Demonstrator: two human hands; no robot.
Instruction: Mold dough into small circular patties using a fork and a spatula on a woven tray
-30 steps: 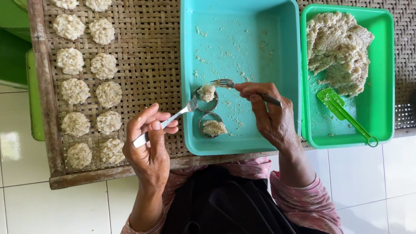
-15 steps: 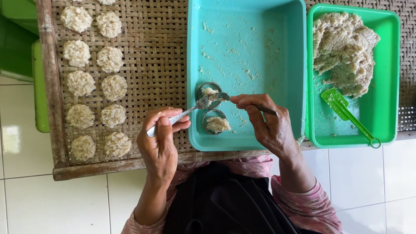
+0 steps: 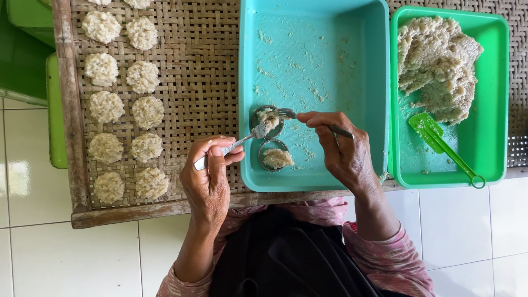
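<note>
My left hand (image 3: 209,176) grips a metal spoon (image 3: 242,140) whose bowl carries pale rice paste over a round metal ring mould (image 3: 268,121) in the teal tray (image 3: 319,55). My right hand (image 3: 341,151) holds a metal fork (image 3: 286,113) with its tines pushing the paste off the spoon into that ring. A second ring mould (image 3: 275,155) just below is filled with paste. Both hands work at the tray's near left corner.
A green tray (image 3: 495,110) on the right holds a heap of rice paste (image 3: 437,66) and a green plastic spatula (image 3: 445,148). Two columns of round paste patties (image 3: 124,99) lie on the woven bamboo mat (image 3: 198,71). White tiled floor lies below.
The camera view shifted slightly. The spoon and fork came down together onto the upper ring mould, and paste is now being scraped into it.
</note>
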